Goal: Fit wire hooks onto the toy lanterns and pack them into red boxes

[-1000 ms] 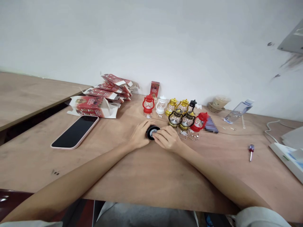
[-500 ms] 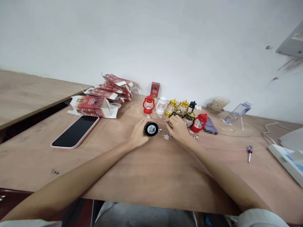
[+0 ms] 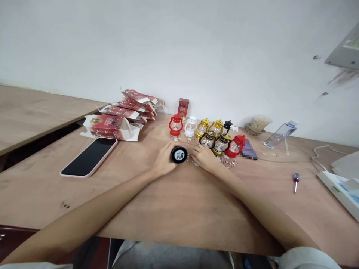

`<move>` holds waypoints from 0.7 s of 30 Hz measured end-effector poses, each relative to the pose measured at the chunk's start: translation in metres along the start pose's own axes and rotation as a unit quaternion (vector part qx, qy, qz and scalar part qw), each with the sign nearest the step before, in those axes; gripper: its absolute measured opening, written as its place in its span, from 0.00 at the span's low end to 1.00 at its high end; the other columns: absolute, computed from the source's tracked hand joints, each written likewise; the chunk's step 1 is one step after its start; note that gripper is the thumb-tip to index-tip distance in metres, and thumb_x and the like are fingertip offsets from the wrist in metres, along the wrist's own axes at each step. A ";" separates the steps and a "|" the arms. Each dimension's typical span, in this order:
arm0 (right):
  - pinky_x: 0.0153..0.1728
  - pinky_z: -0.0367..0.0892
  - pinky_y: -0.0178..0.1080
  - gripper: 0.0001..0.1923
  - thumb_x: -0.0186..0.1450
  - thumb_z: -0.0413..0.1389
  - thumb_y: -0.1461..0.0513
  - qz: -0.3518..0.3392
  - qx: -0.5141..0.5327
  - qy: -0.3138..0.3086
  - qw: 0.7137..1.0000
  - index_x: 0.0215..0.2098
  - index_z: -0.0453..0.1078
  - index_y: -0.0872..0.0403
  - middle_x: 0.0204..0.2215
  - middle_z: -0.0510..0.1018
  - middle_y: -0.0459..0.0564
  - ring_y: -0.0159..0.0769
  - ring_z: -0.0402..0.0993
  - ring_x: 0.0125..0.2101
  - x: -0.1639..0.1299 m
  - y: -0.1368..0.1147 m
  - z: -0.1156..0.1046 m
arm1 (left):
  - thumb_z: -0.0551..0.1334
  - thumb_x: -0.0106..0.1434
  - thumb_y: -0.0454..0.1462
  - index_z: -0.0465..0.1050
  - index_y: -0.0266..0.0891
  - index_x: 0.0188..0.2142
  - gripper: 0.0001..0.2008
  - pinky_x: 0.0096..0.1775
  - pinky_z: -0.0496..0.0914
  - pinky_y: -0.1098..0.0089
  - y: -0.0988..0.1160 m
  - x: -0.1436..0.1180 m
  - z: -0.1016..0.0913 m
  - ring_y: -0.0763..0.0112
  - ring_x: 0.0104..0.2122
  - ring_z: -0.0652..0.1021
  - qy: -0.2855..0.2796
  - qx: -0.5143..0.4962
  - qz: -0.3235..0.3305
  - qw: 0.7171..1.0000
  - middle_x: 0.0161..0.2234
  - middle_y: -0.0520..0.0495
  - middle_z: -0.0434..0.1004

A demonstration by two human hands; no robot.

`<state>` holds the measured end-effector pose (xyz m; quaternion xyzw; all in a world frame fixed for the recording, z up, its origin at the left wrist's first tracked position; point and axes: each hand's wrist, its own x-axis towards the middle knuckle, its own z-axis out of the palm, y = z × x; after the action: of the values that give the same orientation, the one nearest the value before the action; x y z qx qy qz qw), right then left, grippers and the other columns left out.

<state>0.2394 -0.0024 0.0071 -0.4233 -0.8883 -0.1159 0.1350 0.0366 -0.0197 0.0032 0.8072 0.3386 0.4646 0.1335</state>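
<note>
**Black round lantern base, underside up**

The lantern base (image 3: 179,154) is a small black disc with a pale, silvery centre showing tiny parts inside. It lies tilted so its round face points toward the camera, on the table just in front of the row of lanterns (image 3: 209,131), near its left end.

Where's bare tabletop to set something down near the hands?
Bare: the table's near strip between the forearms, and the patch between the phone and left hand; also between the right hand and screwdriver. Crowded: the lanterns and boxes along the wall.
</note>
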 end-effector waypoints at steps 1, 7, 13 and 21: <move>0.42 0.62 0.41 0.10 0.65 0.50 0.64 0.008 0.026 0.017 0.999 0.33 0.73 0.58 0.33 0.77 0.56 0.40 0.70 0.39 0.000 0.000 -0.002 | 0.56 0.47 0.26 0.64 0.41 0.42 0.21 0.48 0.67 0.63 0.000 0.000 0.000 0.63 0.45 0.73 0.000 0.001 0.001 1.000 0.42 0.47 0.72; 0.29 0.64 0.35 0.09 0.62 0.53 0.60 0.161 0.368 0.167 0.900 0.28 0.71 0.55 0.24 0.76 0.46 0.32 0.69 0.25 0.001 -0.012 -0.021 | 0.58 0.48 0.27 0.64 0.42 0.43 0.21 0.48 0.67 0.63 -0.001 -0.001 0.001 0.63 0.45 0.73 -0.006 0.009 -0.004 1.000 0.43 0.47 0.71; 0.28 0.66 0.36 0.09 0.55 0.59 0.57 0.184 0.538 0.206 0.796 0.25 0.71 0.55 0.23 0.77 0.47 0.32 0.70 0.25 0.005 -0.032 -0.034 | 0.59 0.49 0.28 0.63 0.42 0.43 0.21 0.47 0.67 0.62 -0.002 -0.002 0.001 0.63 0.45 0.73 -0.003 -0.003 -0.004 1.000 0.43 0.48 0.72; 0.30 0.69 0.36 0.06 0.56 0.61 0.62 0.119 0.508 0.251 0.816 0.30 0.69 0.55 0.26 0.76 0.46 0.31 0.72 0.27 0.001 -0.046 -0.033 | 0.59 0.50 0.28 0.64 0.41 0.43 0.19 0.46 0.67 0.64 -0.001 -0.002 0.001 0.64 0.44 0.73 0.000 0.004 -0.002 1.000 0.42 0.48 0.71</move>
<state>0.2075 -0.0402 0.0338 -0.3537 -0.6991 0.2665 0.5614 0.0366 -0.0197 0.0005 0.8072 0.3422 0.4628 0.1313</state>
